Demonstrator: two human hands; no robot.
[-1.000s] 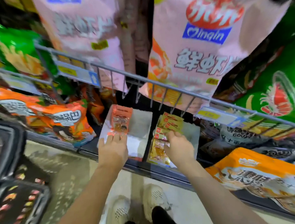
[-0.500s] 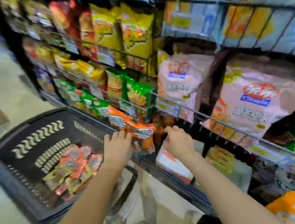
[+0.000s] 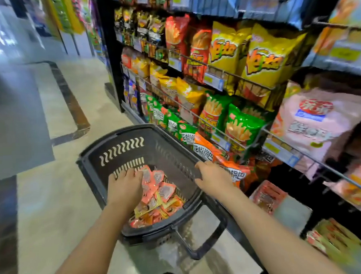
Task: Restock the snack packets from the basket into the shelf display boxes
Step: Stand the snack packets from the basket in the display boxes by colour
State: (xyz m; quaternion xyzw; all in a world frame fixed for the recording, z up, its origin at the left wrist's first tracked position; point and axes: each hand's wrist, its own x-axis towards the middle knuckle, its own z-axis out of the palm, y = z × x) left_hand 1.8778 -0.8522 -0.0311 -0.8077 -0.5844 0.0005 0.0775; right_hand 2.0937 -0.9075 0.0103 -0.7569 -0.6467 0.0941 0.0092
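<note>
The left hand reaches down into the basket with its fingers spread and only slightly bent, the fingertips lying on or just over the top of the heap; nothing is closed in it yet, though whether the tips actually touch the foil cannot be told from this angle. The right hand hovers over the basket's shelf-side rim, fingers relaxed and loosely extended, holding nothing. Under the left hand lie the snack packets, small flat sachets in pink, red and yellow, piled loosely at the bottom of the basket with their corners pointing every way. They look light and soft, with glossy film that is likely to slide against itself, so a pinch on one edge would probably lift a single packet while a broad scoop with curled fingers should gather several; squeezing hard seems needless and might crush whatever is inside. The sealed edges look like the firmest place to take hold. The basket stands on the floor just beside the lowest shelf, where the display boxes sit to the right of the right hand, one showing reddish packets upright, another further right with yellow-green ones. Large chip bags fill the wire racks above.
</note>
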